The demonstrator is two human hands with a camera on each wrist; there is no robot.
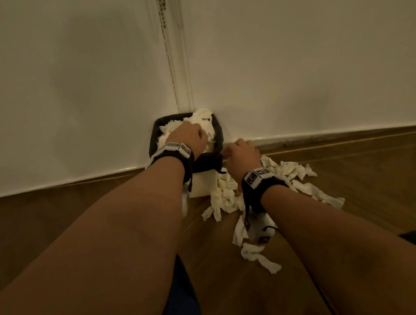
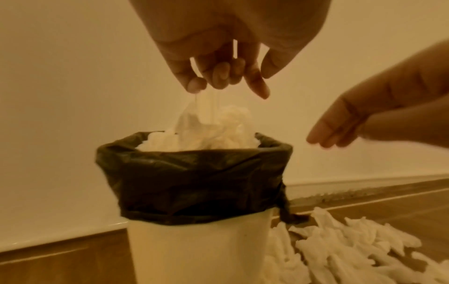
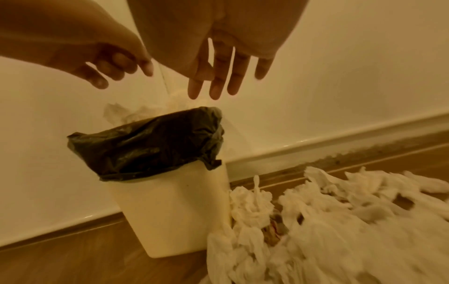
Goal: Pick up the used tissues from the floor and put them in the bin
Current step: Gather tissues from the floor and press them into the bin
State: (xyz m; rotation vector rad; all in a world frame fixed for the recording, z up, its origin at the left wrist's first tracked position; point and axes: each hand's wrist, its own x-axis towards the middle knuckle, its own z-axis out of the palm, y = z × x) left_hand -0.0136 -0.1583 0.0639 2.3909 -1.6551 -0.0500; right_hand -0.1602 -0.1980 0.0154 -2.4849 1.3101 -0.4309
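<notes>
Bin heaped over its rim; many tissues left on the floor.
Left hand hangs loose-fingered above the heap, apparently empty; right hand is spread, empty.

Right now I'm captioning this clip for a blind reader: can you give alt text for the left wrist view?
A left hand hovers over a cream bin lined with a black bag, fingertips just above the tissues heaped past the rim. The right hand reaches in open from the right, and more crumpled tissues lie on the wooden floor beside the bin.
</notes>
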